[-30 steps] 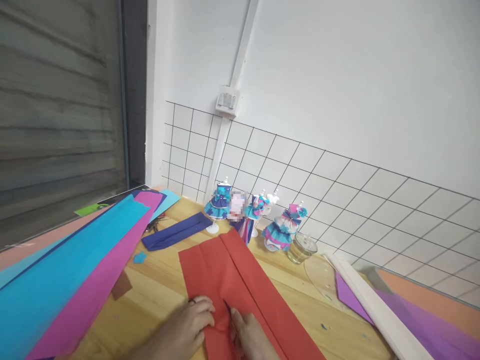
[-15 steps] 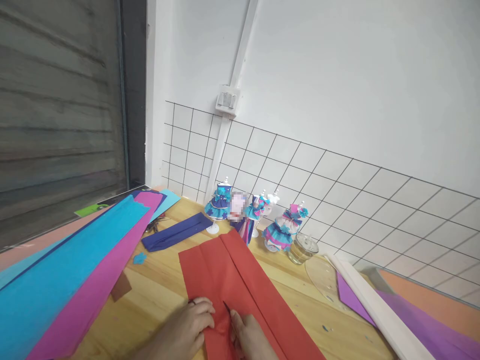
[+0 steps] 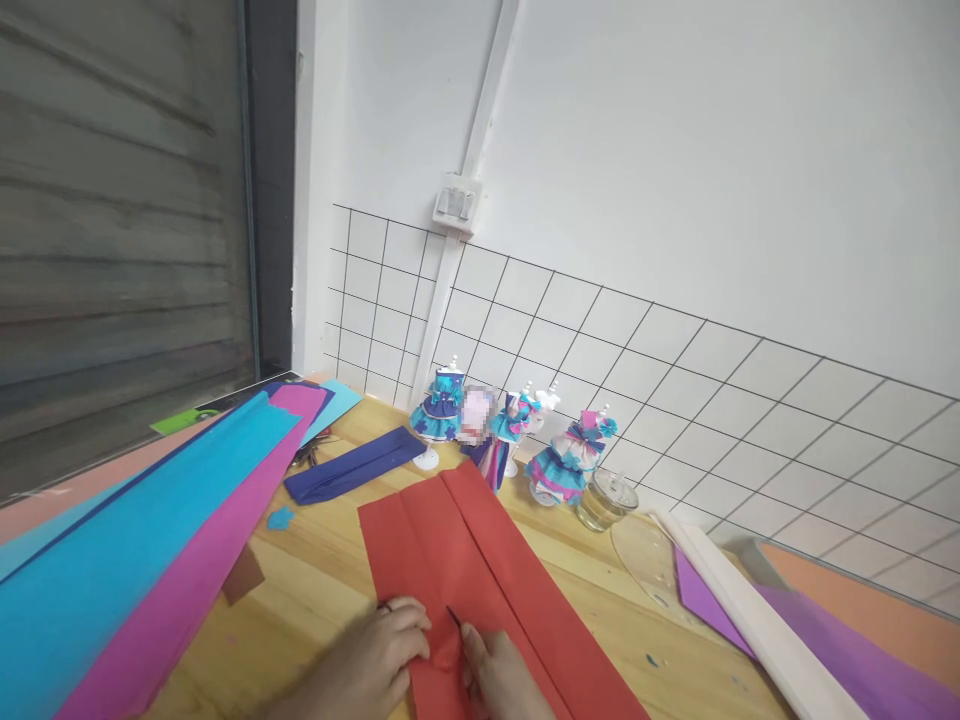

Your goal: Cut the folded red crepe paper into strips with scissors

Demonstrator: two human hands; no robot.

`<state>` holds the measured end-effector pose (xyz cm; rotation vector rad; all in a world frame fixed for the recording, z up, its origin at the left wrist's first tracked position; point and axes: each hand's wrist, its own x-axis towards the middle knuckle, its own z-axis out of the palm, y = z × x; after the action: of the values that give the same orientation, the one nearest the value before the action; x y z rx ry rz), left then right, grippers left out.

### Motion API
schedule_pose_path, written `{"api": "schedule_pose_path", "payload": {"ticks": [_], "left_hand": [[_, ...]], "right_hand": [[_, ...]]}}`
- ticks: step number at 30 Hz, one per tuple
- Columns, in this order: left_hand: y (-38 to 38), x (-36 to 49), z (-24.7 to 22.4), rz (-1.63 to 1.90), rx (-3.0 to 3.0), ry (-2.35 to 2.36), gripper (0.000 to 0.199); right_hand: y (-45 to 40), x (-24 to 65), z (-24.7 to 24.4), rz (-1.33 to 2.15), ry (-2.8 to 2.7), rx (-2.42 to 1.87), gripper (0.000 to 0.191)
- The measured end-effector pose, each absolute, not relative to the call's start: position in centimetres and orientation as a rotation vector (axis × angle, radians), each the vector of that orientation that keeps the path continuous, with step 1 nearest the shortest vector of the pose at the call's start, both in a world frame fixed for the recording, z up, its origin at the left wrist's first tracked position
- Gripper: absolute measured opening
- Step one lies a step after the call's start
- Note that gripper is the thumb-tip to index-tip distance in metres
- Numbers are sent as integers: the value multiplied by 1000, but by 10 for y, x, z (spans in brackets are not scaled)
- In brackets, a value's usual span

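Note:
A large sheet of red crepe paper (image 3: pixel 427 540), creased lengthwise, lies slanted across the table in front of me. My left hand (image 3: pixel 390 645) has its fingers curled over the sheet's left edge, pinching it. Close beside it, my right hand (image 3: pixel 499 670) is closed around what look like scissors (image 3: pixel 454 615). Only their dark, thin pointed blade shows clearly, lying against the red paper; the handles are hidden in the fingers. The paper puckers between my two hands.
Blue crepe paper (image 3: pixel 150 510) and magenta paper (image 3: pixel 180 610) cover the left side. A folded navy strip (image 3: pixel 352 465) lies behind. Small dress forms in paper dresses (image 3: pixel 566 460) and a glass jar (image 3: pixel 606 500) stand by the wire grid. A white roll (image 3: pixel 757 620) lies right.
Almost nothing differs. My right hand and the dark blade have shifted very slightly against the red paper; my left hand keeps its place.

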<state>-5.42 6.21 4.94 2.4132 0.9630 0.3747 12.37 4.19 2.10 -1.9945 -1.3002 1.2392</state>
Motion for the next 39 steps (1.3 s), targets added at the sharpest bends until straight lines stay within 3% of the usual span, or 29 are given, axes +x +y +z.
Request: {"api": "schedule_pose_path", "payload": {"ticks": [16, 24, 32, 39], "left_hand": [[61, -55, 46, 481, 2376, 946, 44], [62, -55, 47, 480, 2379, 948, 38], [62, -55, 50, 456, 2383, 947, 35], [63, -55, 47, 494, 2399, 918, 35]], "right_hand": [[42, 109, 58, 1399, -1159, -1951, 50], [48, 113, 39, 1456, -1111, -1849, 50], [49, 105, 52, 1431, -1064, -1888, 51], [54, 112, 16, 1337, -1098, -1846, 46]]}}
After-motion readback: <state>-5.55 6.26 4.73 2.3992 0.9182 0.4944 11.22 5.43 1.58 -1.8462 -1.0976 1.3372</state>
